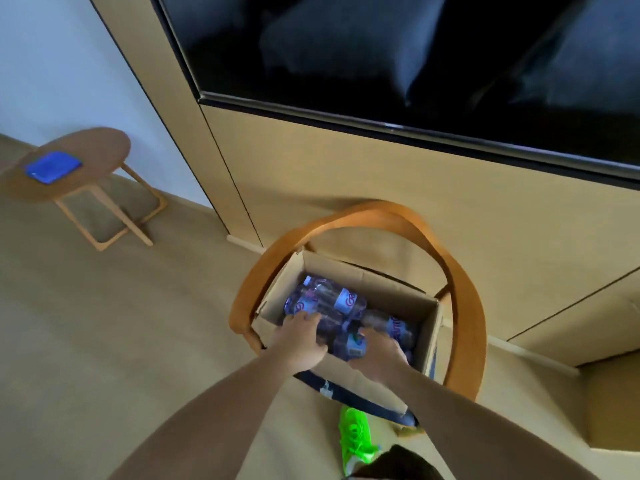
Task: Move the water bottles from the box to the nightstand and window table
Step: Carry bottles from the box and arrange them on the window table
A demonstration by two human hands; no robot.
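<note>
Far to the left of the box (349, 282) stands a small round wooden bench (100, 150) with a blue flat thing (53, 167) lying on it; whether this is the window table cannot be told. The box itself is open cardboard and sits on the seat of a chair with a curved wooden rail (460, 271) arching round it, below a dark television (398, 53) on the wall panel.

The water bottles (332, 303) lie heaped on their sides inside the box, none out of it yet. The left hand (300, 336) reaches over the near-left edge of the box, its grip curled over the end of a bottle at the left of the pile. The right hand (375, 353) is inside the box at its near-right, fingers curling round a bottle beside a dark cap, though how firmly it holds is hard to see.

To do this step well, I judge each hand should close round a bottle's middle, not its cap, and lift straight up clear of the cardboard wall and the rail, so that neighbours do not roll.

The bottles carry white and purple labels; the lettering is too blurred to read. Below the box, a bright green shoe (353, 434) shows on the floor.
</note>
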